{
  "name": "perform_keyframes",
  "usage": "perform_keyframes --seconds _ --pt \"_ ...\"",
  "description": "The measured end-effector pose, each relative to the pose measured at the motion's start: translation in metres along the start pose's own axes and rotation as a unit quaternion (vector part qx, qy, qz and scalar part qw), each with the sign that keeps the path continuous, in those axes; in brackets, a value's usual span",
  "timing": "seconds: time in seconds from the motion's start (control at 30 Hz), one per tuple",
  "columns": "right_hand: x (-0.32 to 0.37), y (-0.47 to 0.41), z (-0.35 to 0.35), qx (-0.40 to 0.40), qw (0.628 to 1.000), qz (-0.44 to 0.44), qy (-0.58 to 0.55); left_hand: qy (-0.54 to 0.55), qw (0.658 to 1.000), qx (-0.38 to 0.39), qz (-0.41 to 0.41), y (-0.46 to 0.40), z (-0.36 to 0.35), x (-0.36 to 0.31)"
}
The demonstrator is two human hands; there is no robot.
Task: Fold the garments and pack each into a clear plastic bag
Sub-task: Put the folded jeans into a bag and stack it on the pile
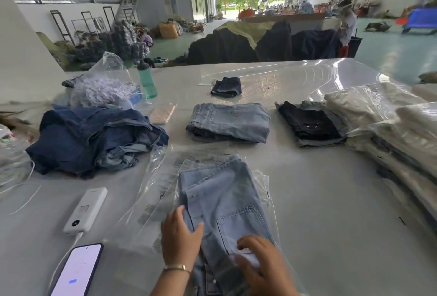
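Left edge of the table (pixel 331 201): one phone (pixel 76 271), screen lit, cabled to one white power bank (pixel 85 210) lying beyond it. Behind these, one loose heap of dark blue denim garments (pixel 94 137), unfolded. Further back, one crumpled bag of white tags (pixel 104 85) and one green bottle (pixel 147 80), upright.

Centre, near edge: one folded pair of light blue jeans (pixel 227 201), long axis running from the person away toward the far side of the table, tilted slightly right; back pocket facing up. The far portion lies inside a clear plastic bag (pixel 165 191), whose printed side shows left of the denim; the near end lies under the hands.

Left hand (pixel 181 236): palm down on the left edge of the jeans, fingers spread and nearly straight, pressing flat rather than gripping. A thin bracelet shows at the wrist. Right hand (pixel 260 262): fingers curled over the near right part of the garment, apparently pinching film or a white tag; motion blur prevents certainty.

Centre, beyond: one folded stack of light denim (pixel 229 123); behind it one small dark denim piece (pixel 226 86).

Right: one folded black and grey stack (pixel 312 125), then one pile of bagged garments (pixel 390 135); number not countable.
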State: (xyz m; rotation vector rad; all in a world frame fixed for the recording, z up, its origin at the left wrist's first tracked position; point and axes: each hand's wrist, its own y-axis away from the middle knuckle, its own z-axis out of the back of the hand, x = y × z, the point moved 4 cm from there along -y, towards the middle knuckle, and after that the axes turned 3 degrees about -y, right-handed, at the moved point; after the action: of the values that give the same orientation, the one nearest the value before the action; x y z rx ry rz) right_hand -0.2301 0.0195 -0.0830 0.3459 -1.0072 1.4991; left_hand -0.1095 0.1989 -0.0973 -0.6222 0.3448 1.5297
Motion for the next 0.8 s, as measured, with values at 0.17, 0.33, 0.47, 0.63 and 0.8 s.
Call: perform_keyframes --seconds 0.17,0.33,0.47,0.63,0.8 --pt "-0.031 0.012 0.027 -0.024 0.996 -0.053 0.068 -0.007 0.988 0.135 0.076 -0.073 -0.030 -0.007" --pt "-0.074 0.031 0.020 -0.020 0.954 -0.292 0.062 0.040 0.962 0.199 0.183 -0.106 -0.056 0.004" --pt "-0.053 0.027 0.010 0.100 0.972 -0.208 0.051 0.149 0.930 0.202 0.268 -0.121 -0.063 -0.002" --pt "-0.043 0.041 -0.009 0.190 0.953 -0.085 0.221 0.330 0.844 0.297 0.302 -0.122 -0.066 -0.028" --pt "-0.020 0.030 -0.004 0.221 0.929 -0.043 0.294 0.394 0.812 0.333 0.273 -0.135 -0.060 -0.047"
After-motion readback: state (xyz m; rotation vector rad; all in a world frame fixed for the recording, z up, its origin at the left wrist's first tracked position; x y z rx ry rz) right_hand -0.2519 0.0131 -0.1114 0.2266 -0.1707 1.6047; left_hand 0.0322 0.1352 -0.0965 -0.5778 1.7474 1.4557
